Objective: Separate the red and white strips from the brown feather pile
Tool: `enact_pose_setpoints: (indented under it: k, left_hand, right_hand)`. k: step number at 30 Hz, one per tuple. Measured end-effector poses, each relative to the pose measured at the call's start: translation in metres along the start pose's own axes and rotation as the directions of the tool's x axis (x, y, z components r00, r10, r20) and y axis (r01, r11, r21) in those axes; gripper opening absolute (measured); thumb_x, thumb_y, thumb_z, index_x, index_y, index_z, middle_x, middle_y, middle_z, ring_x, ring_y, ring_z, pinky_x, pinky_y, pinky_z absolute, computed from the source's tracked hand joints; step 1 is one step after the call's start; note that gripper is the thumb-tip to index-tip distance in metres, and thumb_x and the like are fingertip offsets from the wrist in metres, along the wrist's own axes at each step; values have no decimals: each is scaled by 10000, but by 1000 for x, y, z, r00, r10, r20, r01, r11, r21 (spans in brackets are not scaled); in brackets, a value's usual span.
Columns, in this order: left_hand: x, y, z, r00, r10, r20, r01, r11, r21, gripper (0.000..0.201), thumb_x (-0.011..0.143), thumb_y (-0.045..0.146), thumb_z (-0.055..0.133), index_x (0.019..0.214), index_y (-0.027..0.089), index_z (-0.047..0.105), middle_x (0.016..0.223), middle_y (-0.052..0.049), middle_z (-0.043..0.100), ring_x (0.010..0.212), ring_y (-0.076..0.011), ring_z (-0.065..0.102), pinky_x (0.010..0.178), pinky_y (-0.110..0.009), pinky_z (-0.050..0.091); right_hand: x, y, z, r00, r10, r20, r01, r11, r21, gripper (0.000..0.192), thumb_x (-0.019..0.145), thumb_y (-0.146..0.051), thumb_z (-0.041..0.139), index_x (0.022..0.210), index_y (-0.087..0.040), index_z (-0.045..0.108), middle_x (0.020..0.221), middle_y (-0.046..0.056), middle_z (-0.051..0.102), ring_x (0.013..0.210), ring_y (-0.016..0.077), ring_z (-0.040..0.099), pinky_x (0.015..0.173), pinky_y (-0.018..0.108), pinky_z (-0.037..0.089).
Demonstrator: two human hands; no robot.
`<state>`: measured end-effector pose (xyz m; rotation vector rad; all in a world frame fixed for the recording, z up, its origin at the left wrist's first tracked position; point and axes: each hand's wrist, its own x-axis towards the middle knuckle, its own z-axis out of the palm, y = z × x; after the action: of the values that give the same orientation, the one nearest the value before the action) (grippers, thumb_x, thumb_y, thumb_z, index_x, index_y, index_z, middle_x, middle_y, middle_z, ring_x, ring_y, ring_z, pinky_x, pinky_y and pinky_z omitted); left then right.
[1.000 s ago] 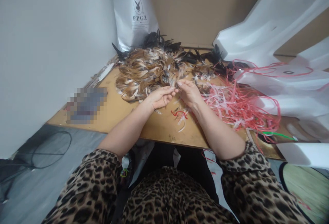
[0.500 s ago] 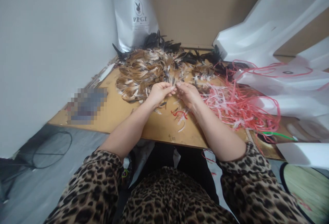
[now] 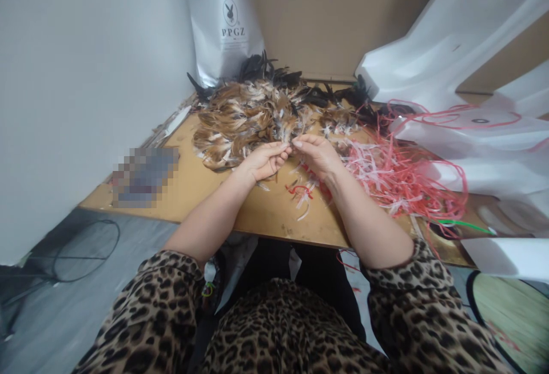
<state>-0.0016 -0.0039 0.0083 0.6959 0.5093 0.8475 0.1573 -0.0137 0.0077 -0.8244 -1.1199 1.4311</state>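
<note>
A heap of brown, white and black feathers (image 3: 253, 116) lies on a wooden board (image 3: 189, 185) in front of me. My left hand (image 3: 265, 160) and my right hand (image 3: 315, 154) meet fingertip to fingertip at the near edge of the heap. Both pinch a small bunch of feathers (image 3: 291, 146) between thumb and fingers. A few loose feathers and a red strip (image 3: 300, 191) lie on the board just under my hands.
A tangle of red and pink plastic strips (image 3: 394, 174) spreads to the right. White plastic sheeting (image 3: 467, 48) rises behind it. A white bag printed PPGZ (image 3: 227, 25) stands at the back against cardboard. A white wall borders the left, and a black wire hoop (image 3: 86, 248) lies on the floor.
My hands have stayed at the heap's near edge, shifting only slightly as the fingers work the small bunch. Nothing else has moved.
</note>
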Motion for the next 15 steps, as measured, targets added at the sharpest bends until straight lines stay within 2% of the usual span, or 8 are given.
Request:
enact_pose_setpoints:
  k: [4, 9, 15]
  left_hand:
    - [2, -2, -2, 998, 58, -30, -54, 991, 122, 16, 762, 80, 592, 775, 72, 597, 692, -31, 649, 519, -25, 579, 464, -97, 426]
    - [3, -5, -2, 986, 128, -109, -94, 957, 275, 115, 728, 144, 654, 811, 77, 612, 738, -58, 677, 553, -53, 612, 479, -118, 437]
    - [3, -7, 0, 983, 159, -97, -109, 914, 390, 167, 702, 182, 680, 823, 76, 636, 732, -59, 680, 555, -56, 610, 489, -130, 435]
  right_hand:
    - [1, 1, 0, 997, -40, -58, 36, 997, -75, 233, 565, -325, 773, 672, -167, 640, 639, -11, 644, 592, 87, 567, 662, 243, 454]
    - [0, -2, 2, 991, -83, -106, 68, 988, -142, 254, 553, -338, 774, 619, -158, 608, 546, -41, 579, 497, 57, 475, 580, 222, 406]
    - [0, 0, 3, 986, -128, -109, 102, 971, -216, 259, 572, -369, 754, 623, -155, 617, 554, -36, 576, 506, 58, 451, 566, 223, 376]
